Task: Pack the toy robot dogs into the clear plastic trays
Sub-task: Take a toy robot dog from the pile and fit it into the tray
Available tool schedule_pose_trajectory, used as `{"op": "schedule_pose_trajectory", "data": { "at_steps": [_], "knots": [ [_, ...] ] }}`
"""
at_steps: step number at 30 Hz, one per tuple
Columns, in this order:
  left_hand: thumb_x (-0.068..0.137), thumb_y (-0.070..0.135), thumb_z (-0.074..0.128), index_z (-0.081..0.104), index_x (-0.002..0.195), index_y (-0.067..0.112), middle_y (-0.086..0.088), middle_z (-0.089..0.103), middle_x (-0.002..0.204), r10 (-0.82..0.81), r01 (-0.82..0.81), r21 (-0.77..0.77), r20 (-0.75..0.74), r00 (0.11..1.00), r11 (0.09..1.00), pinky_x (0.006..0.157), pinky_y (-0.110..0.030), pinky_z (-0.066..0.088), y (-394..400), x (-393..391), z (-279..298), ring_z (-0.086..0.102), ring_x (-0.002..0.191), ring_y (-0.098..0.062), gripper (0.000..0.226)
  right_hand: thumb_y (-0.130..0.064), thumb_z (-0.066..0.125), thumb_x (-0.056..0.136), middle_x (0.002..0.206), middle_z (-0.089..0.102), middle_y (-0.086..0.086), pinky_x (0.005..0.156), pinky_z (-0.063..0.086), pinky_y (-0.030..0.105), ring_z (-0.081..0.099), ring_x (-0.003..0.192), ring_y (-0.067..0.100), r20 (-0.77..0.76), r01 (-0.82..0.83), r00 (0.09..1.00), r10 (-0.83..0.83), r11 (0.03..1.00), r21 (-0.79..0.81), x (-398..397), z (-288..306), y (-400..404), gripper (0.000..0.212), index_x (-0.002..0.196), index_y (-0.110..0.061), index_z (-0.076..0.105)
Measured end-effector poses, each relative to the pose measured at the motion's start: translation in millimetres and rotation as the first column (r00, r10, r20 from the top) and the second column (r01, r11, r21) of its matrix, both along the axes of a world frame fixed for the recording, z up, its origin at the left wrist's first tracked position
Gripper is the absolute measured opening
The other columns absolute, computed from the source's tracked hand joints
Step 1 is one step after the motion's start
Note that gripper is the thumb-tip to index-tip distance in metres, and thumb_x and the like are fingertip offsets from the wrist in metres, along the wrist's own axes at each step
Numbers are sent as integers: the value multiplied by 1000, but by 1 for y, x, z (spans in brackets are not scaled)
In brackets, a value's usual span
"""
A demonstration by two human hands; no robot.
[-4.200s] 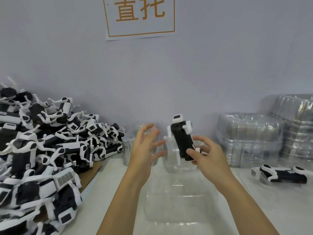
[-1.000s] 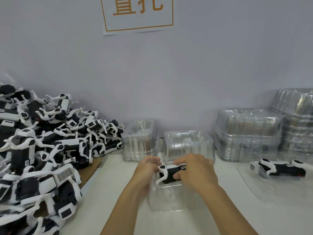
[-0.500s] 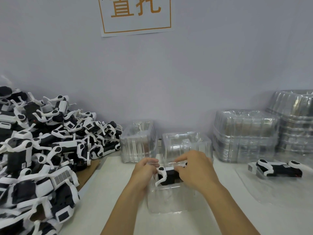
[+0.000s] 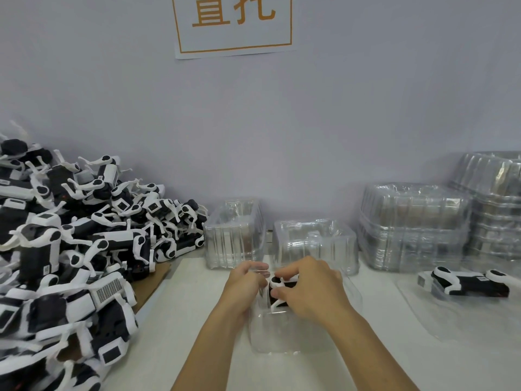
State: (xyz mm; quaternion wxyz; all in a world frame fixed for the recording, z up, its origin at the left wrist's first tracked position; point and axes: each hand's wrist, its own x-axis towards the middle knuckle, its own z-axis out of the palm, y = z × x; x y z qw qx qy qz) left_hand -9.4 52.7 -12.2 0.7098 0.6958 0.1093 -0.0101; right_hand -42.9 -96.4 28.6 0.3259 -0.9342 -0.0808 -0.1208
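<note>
A clear plastic tray (image 4: 284,334) lies on the white table in front of me. A black-and-white toy robot dog (image 4: 277,292) sits at the tray's far end, mostly hidden under my right hand (image 4: 310,289), whose fingers and thumb curl round it. My left hand (image 4: 245,283) grips the tray's far-left rim, fingers curled over the edge. A second toy dog (image 4: 468,283) lies on another clear tray (image 4: 451,314) at the right.
A big heap of toy dogs (image 4: 70,249) fills the left side, on cardboard (image 4: 152,280). Two empty clear trays (image 4: 234,235) (image 4: 313,244) stand behind my hands. Stacks of clear trays (image 4: 411,224) line the wall at the right. A paper sign (image 4: 234,24) hangs above.
Earlier my right hand held the dog upright in the air; it has since come down into the tray. Over the last second both hands stay at the tray's far end, pressing the dog lower.
</note>
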Motion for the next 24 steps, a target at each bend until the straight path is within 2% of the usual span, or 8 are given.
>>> {"op": "schedule_pose_trajectory", "data": {
  "at_steps": [4, 9, 12, 15, 18, 21, 24],
  "knots": [
    [75, -9, 51, 71, 100, 18, -6, 72, 107, -1, 1, 11, -2, 1000, 1000, 99, -46, 53, -1, -1, 1, 66, 105, -21, 41, -49, 82, 74, 96, 71, -21, 90, 30, 29, 56, 87, 4, 0, 11, 1000, -11, 999, 36, 1, -2, 0, 21, 93, -43, 75],
    [73, -4, 51, 70, 102, 18, -10, 69, 113, -4, 4, -25, 3, 1000, 1000, 97, -53, 54, -1, -6, 3, 66, 107, -31, 41, -52, 78, 76, 98, 71, -17, 92, 29, 30, 56, 104, 7, 58, 28, 998, -25, 998, -58, 1, -5, 5, 28, 101, -41, 75],
    [69, 13, 60, 71, 97, 28, -10, 67, 117, -22, 22, -11, 10, 1000, 1000, 100, -57, 51, -3, -10, 5, 65, 110, -35, 33, -49, 75, 80, 100, 68, -17, 90, 26, 32, 48, 110, 11, 79, 14, 997, -6, 995, -101, 0, -5, 5, 23, 101, -40, 75],
    [67, 34, 72, 72, 88, 33, -7, 66, 118, -26, 26, 5, 37, 999, 1000, 101, -55, 50, -5, -12, 6, 66, 110, -31, 22, -50, 72, 84, 94, 68, -16, 90, 27, 35, 45, 110, 12, 80, 4, 997, 6, 992, -124, -1, -3, 3, 17, 97, -41, 75],
    [64, 48, 80, 72, 98, 28, -2, 71, 113, -46, 43, 45, 77, 996, 998, 103, -49, 50, -3, -11, 4, 68, 108, -22, 40, -53, 66, 88, 93, 67, -14, 94, 26, 39, 43, 109, 14, 54, -10, 998, 17, 991, -133, -1, -1, 1, 20, 97, -39, 76],
    [59, 52, 84, 70, 106, 25, -1, 75, 107, -80, 72, 93, 88, 993, 993, 105, -45, 47, 1, -10, 6, 68, 108, -19, 56, -50, 59, 94, 90, 60, -16, 96, 26, 40, 42, 108, 15, 31, -13, 999, 18, 988, -152, 0, 0, -3, 19, 95, -41, 75],
    [65, 43, 89, 70, 109, 23, -3, 75, 108, -110, 102, 112, 75, 991, 988, 105, -41, 47, 5, -6, 5, 68, 107, -18, 52, -40, 56, 98, 97, 58, -16, 93, 26, 38, 39, 109, 15, -29, -46, 999, 43, 991, -123, 2, 2, -7, 19, 101, -49, 73]
  ]
}}
